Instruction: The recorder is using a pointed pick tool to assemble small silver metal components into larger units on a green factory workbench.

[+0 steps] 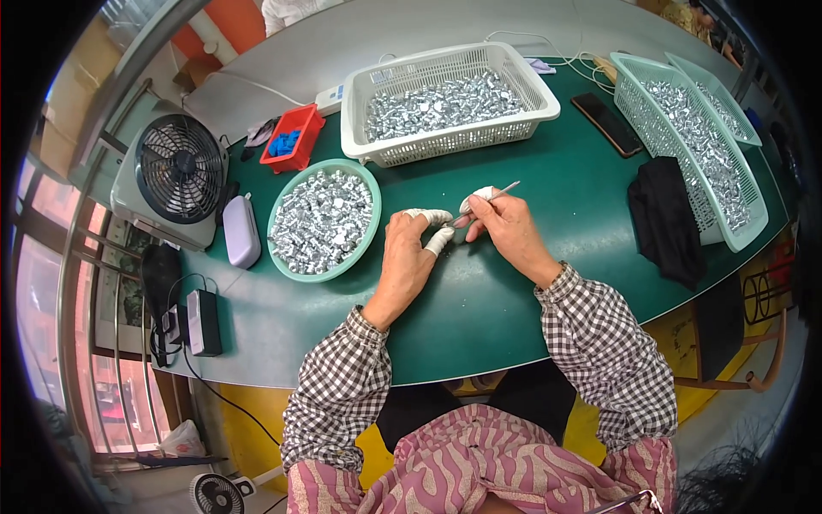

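Over the middle of the green table (pixel 501 321), my two hands meet fingertip to fingertip. My right hand (pixel 512 230) pinches a thin, rod-like tool (pixel 507 189), whose upper end sticks out past the fingers to the upper right. White wrapping covers some fingers on both hands. My left hand (pixel 406 255) is closed, thumb and forefinger together at the tool's lower end; whatever they pinch is too small and hidden to name. Left of that hand stands a round pale-green basket (pixel 374 224) full of small silvery metal parts (pixel 321 221).
A white basket (pixel 454 151) of metal parts stands at the back, beside a red bin (pixel 301 156) with blue pieces. At right are a long green basket (pixel 695 184), black cloth (pixel 664 221) and a phone (pixel 606 125). A fan (pixel 178 167) and lilac case (pixel 241 231) stand left.
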{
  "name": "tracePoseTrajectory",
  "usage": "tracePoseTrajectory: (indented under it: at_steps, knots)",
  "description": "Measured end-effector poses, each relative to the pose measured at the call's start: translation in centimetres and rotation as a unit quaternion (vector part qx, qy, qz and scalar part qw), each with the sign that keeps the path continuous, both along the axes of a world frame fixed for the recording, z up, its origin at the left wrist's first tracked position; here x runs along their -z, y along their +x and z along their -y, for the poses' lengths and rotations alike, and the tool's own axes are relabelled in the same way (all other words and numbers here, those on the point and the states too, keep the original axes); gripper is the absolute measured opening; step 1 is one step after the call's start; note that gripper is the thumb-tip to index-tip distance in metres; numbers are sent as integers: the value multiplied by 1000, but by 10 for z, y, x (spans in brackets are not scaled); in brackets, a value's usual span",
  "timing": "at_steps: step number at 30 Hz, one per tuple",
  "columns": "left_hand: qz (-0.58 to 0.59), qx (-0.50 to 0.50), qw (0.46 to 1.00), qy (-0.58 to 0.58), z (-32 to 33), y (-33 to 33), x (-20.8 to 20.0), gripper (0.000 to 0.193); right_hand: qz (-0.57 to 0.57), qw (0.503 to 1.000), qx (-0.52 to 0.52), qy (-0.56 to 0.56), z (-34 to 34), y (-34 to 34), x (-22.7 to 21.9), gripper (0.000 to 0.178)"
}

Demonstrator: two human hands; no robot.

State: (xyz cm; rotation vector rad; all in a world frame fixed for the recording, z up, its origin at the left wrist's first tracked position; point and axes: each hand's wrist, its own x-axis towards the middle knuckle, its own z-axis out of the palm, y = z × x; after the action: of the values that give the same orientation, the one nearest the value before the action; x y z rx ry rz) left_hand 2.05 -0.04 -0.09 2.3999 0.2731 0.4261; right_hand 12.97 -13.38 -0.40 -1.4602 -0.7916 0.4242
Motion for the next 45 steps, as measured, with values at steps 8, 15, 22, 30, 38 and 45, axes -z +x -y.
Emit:
tracePoseTrajectory:
  at_steps: [8,15,22,30,38,45]
  knots:
    - [167,-55,951,-253,-1,-1,5,24,-166,984,-22,59,1,7,1,29]
    - [141,-14,990,-10,-3,-5,4,22,-155,984,-46,70,2,5,0,28]
    - [114,-19,988,106,-8,-4,14,21,-234,968,-90,-12,1,6,3,22]
    - [103,0,987,122,-10,-3,16,21,-279,959,-45,-3,5,16,2,21]
    - [121,-3,987,108,-6,-1,8,19,-262,962,-76,-4,2,21,7,22]
    - [155,-18,982,109,-1,-4,11,18,-216,974,-74,11,2,19,4,21]
